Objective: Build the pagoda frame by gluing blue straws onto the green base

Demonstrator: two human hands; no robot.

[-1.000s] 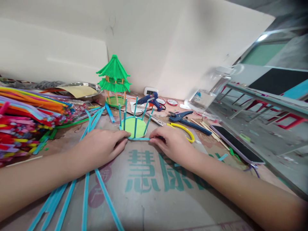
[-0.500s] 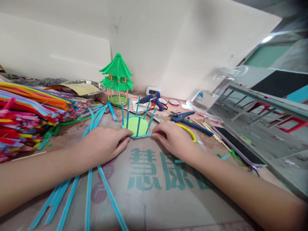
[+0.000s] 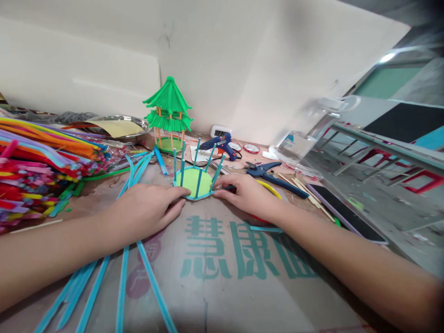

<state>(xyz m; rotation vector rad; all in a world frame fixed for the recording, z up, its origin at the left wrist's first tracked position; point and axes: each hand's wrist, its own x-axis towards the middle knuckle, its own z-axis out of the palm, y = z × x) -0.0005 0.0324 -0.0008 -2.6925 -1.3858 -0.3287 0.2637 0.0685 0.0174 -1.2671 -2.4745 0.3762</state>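
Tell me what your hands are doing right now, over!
Left hand and right hand flat on cardboard, fingers pressing blue pipe-cleaner rim of round green paper base with upright blue posts. Yellow curved strip beside right hand. Nothing between hands.

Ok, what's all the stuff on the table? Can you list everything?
green disc: one, light green with blue edging and blue upright sticks, middle of the table between the hands
pagoda model: one, green roofs, behind the disc by the wall
pipe cleaners: a big pile, many colours, far left
blue strips: several, light blue, lying loose at the near left
glue gun: one, blue, behind the disc
pliers: one, blue handles, right of the disc
metal dish: one, silver, back left, yellow paper in it
phone: one, dark screen, right edge
left hand: fingers touching the disc's near-left edge
right hand: fingers touching the disc's right edge
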